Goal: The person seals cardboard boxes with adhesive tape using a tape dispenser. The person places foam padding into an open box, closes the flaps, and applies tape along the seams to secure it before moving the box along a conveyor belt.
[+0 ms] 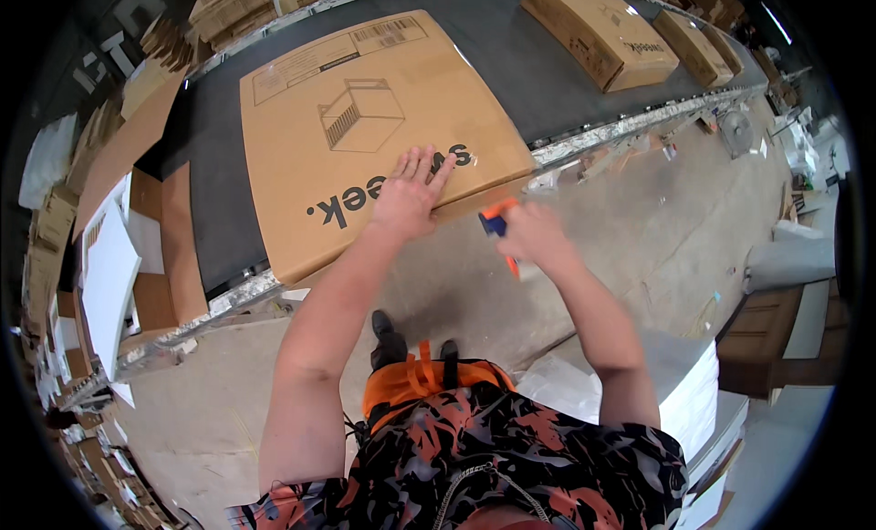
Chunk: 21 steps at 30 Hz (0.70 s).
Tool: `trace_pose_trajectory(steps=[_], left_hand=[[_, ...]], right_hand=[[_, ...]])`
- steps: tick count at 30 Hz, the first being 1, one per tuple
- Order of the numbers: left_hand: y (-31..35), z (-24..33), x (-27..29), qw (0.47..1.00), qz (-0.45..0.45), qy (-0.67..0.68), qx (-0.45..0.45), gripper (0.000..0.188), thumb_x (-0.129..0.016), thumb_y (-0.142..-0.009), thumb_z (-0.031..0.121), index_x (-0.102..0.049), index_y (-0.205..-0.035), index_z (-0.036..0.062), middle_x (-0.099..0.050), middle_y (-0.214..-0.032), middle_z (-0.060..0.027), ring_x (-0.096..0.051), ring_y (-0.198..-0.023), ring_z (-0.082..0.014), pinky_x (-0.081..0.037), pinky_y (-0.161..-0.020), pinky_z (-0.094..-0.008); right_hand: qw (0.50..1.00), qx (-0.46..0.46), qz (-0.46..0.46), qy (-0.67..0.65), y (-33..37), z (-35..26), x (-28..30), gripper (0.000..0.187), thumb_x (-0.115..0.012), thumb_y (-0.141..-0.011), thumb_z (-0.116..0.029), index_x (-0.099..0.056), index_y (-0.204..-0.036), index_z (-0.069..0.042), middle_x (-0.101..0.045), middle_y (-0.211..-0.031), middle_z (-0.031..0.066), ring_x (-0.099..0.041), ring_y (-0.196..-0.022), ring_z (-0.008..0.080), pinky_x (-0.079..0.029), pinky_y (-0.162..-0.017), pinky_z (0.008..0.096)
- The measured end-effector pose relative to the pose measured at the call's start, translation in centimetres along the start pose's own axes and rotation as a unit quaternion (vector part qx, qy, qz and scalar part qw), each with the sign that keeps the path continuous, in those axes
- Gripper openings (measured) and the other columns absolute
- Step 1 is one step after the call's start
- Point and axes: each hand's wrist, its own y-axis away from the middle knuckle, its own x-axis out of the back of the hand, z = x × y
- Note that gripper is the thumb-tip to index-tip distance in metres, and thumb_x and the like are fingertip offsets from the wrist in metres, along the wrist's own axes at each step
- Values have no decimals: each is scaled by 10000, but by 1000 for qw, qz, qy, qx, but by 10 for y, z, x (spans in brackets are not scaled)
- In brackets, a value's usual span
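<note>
A large flat cardboard box (pixel 301 183) lies on the dark conveyor belt (pixel 212 215) in front of me, closed, with a line drawing and a label on its top. My left hand (pixel 410 202) rests flat on the box top near its close edge, fingers spread. Just off that same edge, to the right, my right hand (pixel 537 233) is closed around an orange and dark blue tape gun (pixel 494 222). The fingers partly cover this tool, and I see no tape strip clearly.
Farther along the belt at the upper right stand several closed cartons (pixel 607 37). On the left an open carton (pixel 182 247) holds white panels (pixel 109 288). A metal rail (pixel 602 138) edges the belt. White wrapped panels (pixel 689 393) stand close by my right arm.
</note>
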Motion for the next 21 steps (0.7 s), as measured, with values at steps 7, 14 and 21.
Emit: trace_pose_trajectory(steps=[7,14,21], left_hand=[[-4,-5,2,999,-23,15,22,978,-738,-716,351,-185,-1508,201,-228,-1534,-178,-249,-1411,-327,-214,-1167,-387],[-4,-2,7,999,-20,5,39,1027,-795,-646,387,-236,-1494,243,-220,-1540,-162,-261,-1404,-340,-342,-1107,-413],[-7,1,6,999,-34,-11,22,986,-750,-699,385,-207,-1502,206,-211,-1539,-178,-251,-1407,-337,-235,-1164,-389]], right_hand=[[996,18,-73,53,-35,-24,-15,280,-639,-682,-253,-715,-905,-101,-695,-917,135,-663,-938,285,-517,-822,404],[986,-64,-63,-138,46,2,-158,483,-660,-691,-297,-633,-1150,-150,-640,-1044,164,-646,-941,326,-527,-798,433],[906,-232,-15,-355,107,-11,-201,654,-642,-677,-284,-550,-1315,-175,-563,-1259,196,-594,-1068,374,-489,-905,439]])
